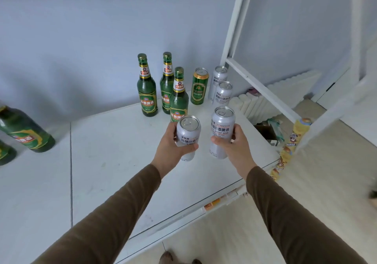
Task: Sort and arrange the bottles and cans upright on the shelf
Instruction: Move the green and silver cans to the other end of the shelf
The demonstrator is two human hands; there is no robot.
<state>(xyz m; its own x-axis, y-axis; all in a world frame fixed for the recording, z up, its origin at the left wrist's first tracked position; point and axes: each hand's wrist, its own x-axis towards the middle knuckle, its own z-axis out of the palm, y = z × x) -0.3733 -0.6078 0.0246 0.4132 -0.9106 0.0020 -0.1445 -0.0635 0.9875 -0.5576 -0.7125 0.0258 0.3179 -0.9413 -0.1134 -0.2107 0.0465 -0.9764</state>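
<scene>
White shelf (114,161); hands (204,147) each gripping a silver "WHEAT BEER" can (221,139).

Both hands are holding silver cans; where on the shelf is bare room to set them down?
Bare shelf lies below both hands, out to the front edge, and leftward between the three upright green bottles and the bottles at far left. The back right corner is crowded: green can and two silver cans stand close together.
</scene>
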